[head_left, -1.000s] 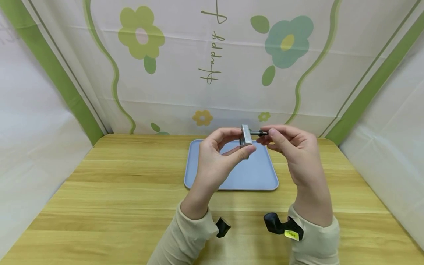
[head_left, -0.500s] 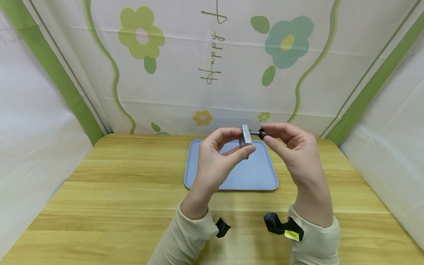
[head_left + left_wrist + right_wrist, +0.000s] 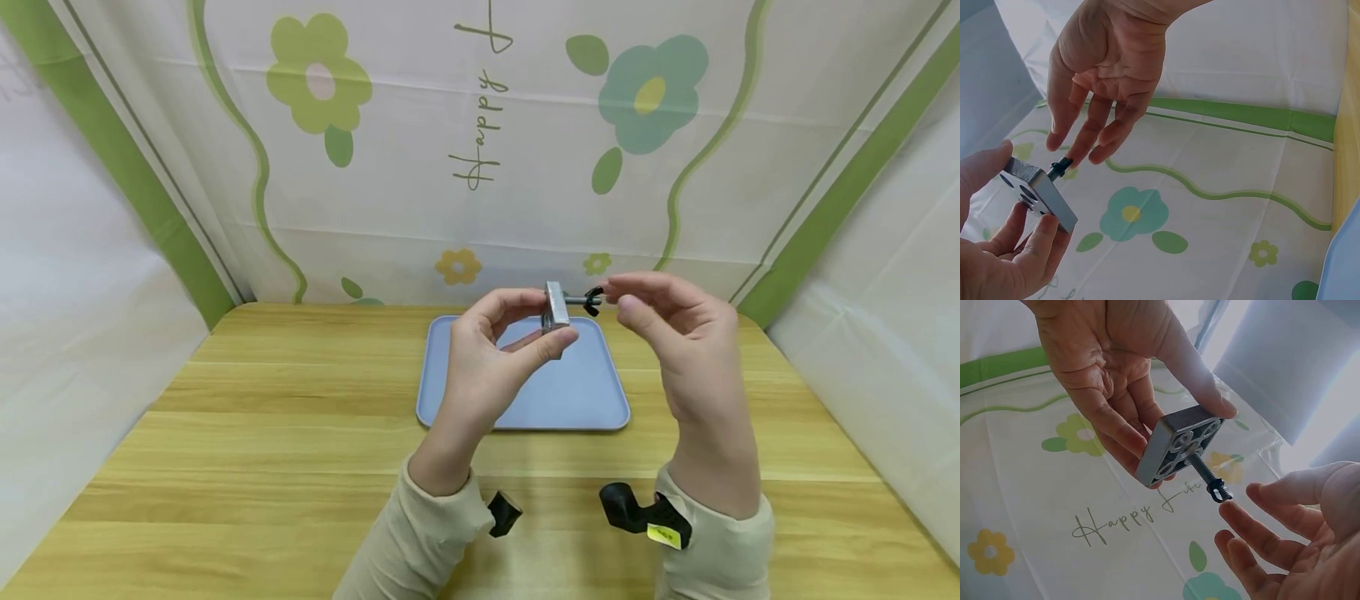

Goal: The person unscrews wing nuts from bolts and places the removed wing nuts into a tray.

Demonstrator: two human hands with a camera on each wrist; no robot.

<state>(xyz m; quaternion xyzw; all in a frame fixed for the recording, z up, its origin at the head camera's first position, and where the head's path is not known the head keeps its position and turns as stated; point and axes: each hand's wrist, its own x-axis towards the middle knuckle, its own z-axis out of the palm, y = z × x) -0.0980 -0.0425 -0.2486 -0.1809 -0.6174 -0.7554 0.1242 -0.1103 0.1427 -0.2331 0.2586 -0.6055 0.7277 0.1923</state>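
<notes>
My left hand [image 3: 491, 362] grips a square silver metal block [image 3: 557, 307] by its edges, above the tray. From the block's hollowed face, seen in the right wrist view, a threaded bolt [image 3: 1202, 467] sticks out to the right. A black wing nut [image 3: 592, 301] sits near the bolt's free end, its wings turned up and down. Beside that end is my right hand [image 3: 697, 367], thumb and fingers spread apart and holding nothing. Its index fingertip [image 3: 1227, 509] is right at the bolt's tip. Several round holes show on the block's other face in the left wrist view.
A pale blue tray [image 3: 577, 400] lies on the wooden table [image 3: 262, 450] beneath the hands. Behind it hangs a white cloth [image 3: 420, 167] printed with flowers. Black camera mounts [image 3: 637, 510] are worn at both sleeve cuffs.
My right thumb and fingers have come off the wing nut and moved slightly right, leaving it in plain view. The left hand and block have stayed nearly still.
</notes>
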